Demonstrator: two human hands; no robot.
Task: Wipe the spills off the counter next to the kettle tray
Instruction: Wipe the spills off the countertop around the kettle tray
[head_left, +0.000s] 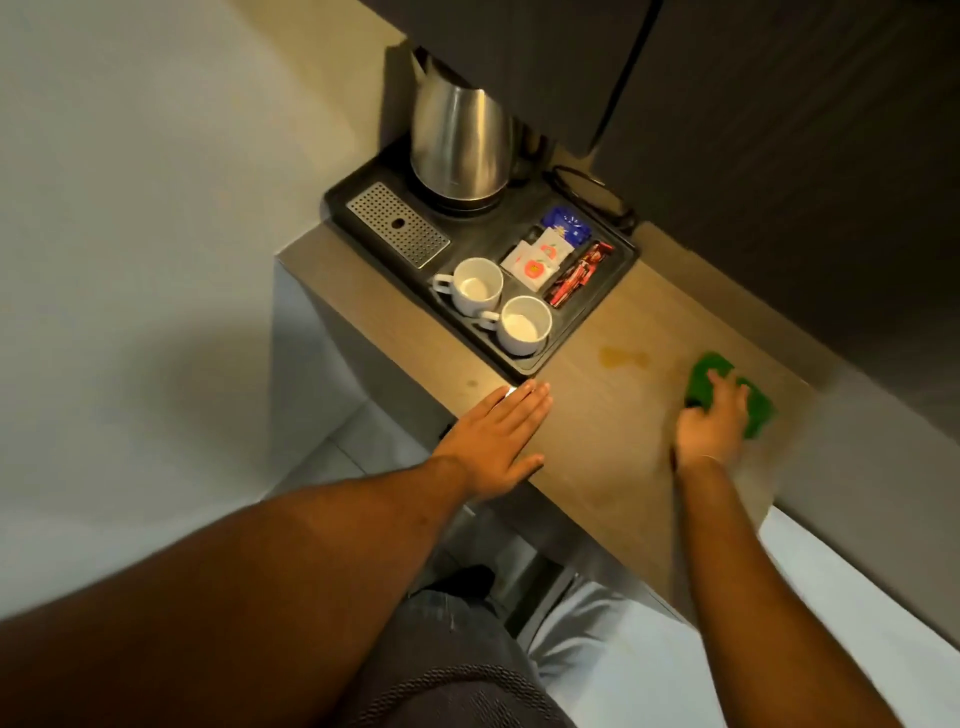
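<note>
Nearest me, the person's left hand (496, 441) lies flat on the front edge of the tabletop (613, 441), fingers straight and together, palm down, holding nothing; it looks like a brace. A little farther in, the right hand (711, 421) presses down on a green cloth (748, 400), fingers draped over it rather than clenched. The hand is blurred, so I cannot tell how firmly the grip closes on the fabric.

Just beyond and between the two hands sits an amber spill (623, 357), a wet patch on the wood, apart from the cloth and not yet wiped. It lies just beside the near corner of the black kettle tray (540, 364).

On that tray the two white cups (498, 312) stand closest, then sachets (540, 260) in their compartment, a drip grille (397, 223), and the steel kettle (460, 145) at the back, its cord (592, 197) coiled behind.

The risk, I'd say, is a broad sweep toward the spill striking the tray's edge and jolting the nearer cup, or pushing liquid under the tray instead of lifting it. A loosely held cloth might also smear the patch.
</note>
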